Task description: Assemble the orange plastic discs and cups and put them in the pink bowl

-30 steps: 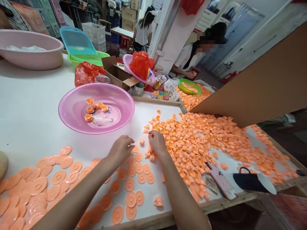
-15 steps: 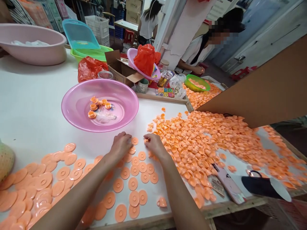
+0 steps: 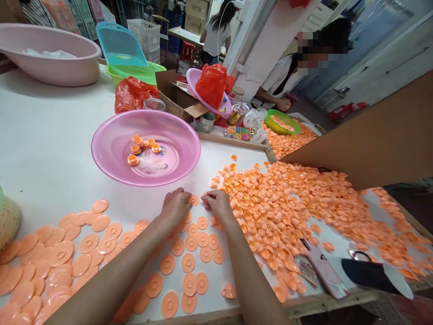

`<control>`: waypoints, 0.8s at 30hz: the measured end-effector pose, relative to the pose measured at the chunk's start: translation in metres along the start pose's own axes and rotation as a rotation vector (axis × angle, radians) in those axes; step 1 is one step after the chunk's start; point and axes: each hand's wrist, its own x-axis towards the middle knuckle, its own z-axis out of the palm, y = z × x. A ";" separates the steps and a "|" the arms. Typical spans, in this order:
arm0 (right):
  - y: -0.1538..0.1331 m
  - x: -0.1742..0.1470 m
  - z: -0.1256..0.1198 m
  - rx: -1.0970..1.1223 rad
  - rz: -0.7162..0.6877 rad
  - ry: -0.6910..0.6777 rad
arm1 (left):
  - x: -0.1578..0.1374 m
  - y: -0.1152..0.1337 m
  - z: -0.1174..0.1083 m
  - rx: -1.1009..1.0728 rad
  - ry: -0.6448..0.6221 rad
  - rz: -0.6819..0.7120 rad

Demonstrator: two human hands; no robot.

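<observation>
My left hand (image 3: 176, 205) is closed, its fingertips at the rim of a small orange toy saucer (image 3: 194, 200). Just right of it, my right hand (image 3: 218, 204) pinches a small orange piece, apparently a toy cup, mostly hidden by the fingers. Loose round saucers (image 3: 188, 283) lie flat below and between my forearms, with larger discs (image 3: 61, 253) overlapping at the left. To the right spreads a big heap of orange toy cups (image 3: 270, 203). One cup (image 3: 229, 291) lies alone by the front edge. Beyond my hands, a pink basin (image 3: 108, 158) holds several cup-and-saucer pieces (image 3: 133, 160).
A phone (image 3: 324, 268) and a dark visor-like item (image 3: 365, 271) lie at the right front. A cardboard sheet (image 3: 372, 140) leans over the heap. Behind the basin stand a cardboard box (image 3: 174, 99) and red bags (image 3: 133, 95). A co-worker (image 3: 280, 76) stands beyond a green bowl (image 3: 282, 123).
The view has shifted slightly, so the basin appears farther right. My hands have drawn a little closer together, the left moving rightward. The cups and saucers on the table look unchanged.
</observation>
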 end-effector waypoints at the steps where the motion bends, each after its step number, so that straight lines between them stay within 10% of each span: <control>1: 0.000 0.000 0.000 0.029 0.018 -0.020 | -0.001 0.000 0.000 -0.001 0.002 0.003; 24: -0.014 -0.006 0.031 -0.151 0.025 0.031 | 0.001 -0.006 0.003 -0.102 -0.019 -0.039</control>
